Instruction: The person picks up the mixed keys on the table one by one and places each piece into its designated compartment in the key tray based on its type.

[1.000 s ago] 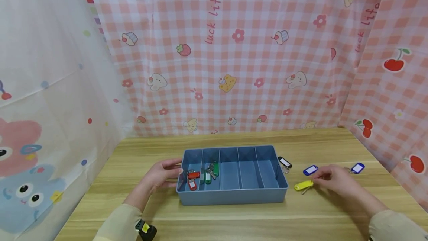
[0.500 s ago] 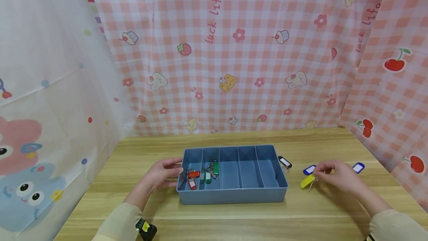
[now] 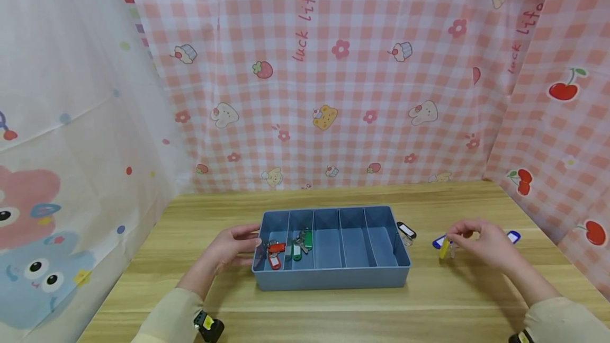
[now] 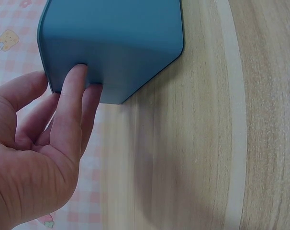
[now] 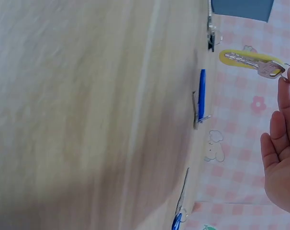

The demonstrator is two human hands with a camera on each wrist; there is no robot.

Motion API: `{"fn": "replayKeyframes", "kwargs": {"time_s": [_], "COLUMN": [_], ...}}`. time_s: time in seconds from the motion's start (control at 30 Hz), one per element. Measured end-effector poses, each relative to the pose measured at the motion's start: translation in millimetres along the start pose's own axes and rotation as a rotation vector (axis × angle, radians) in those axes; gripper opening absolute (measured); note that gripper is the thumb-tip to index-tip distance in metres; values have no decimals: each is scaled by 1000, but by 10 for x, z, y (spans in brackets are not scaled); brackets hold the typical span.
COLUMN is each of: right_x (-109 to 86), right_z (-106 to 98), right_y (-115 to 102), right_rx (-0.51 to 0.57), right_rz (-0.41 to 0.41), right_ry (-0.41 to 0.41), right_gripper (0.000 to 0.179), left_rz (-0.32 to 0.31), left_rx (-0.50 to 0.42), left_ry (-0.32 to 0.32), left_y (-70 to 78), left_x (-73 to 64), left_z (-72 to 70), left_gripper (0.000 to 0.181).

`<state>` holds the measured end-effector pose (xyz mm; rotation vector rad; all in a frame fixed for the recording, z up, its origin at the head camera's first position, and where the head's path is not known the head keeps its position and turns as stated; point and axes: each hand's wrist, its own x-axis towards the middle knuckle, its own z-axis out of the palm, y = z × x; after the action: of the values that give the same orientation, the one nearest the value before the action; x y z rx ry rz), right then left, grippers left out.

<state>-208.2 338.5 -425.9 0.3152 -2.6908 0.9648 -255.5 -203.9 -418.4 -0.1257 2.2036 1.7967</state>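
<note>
My right hand (image 3: 481,245) pinches the ring of a yellow key tag (image 3: 444,249) between thumb and fingertips. The tag and its silver key (image 5: 269,70) hang above the table, right of a blue-grey divided box (image 3: 331,279). My left hand (image 3: 231,247) rests its fingertips against the box's left end wall; the left wrist view shows these fingers (image 4: 68,115) fairly straight on the outside. Red key tags (image 3: 276,248) lie in the leftmost compartment, and green key tags (image 3: 308,240) with keys in the second. The three compartments to the right hold nothing.
A black key tag (image 3: 406,229) lies by the box's right end. One blue key tag (image 3: 438,243) lies behind the yellow one, and another blue key tag (image 3: 513,236) farther right is partly hidden by my right hand. Patterned cloth (image 3: 357,147) borders the table's back.
My right hand has lifted the yellow key tag off the table, rising slightly; the tag has swung from lying flat to hanging down. My left hand and the box have stayed in place.
</note>
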Motion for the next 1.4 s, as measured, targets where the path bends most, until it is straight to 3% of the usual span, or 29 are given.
{"fn": "replayKeyframes", "kwargs": {"time_s": [0.2, 0.6, 1.4], "right_x": [14, 67, 311], "right_z": [-20, -32, 184], "right_y": [-110, -309, -760], "right_rx": [0, 32, 118], "right_rz": [68, 100, -13], "right_ry": [0, 28, 100], "right_gripper": [12, 20, 18], "left_rz": [-3, 8, 9], "left_rx": [6, 12, -2], "left_ry": [7, 5, 12], "left_y": [1, -13, 3], "left_x": [6, 12, -11], "left_z": [5, 4, 7], "left_gripper": [51, 51, 50]}}
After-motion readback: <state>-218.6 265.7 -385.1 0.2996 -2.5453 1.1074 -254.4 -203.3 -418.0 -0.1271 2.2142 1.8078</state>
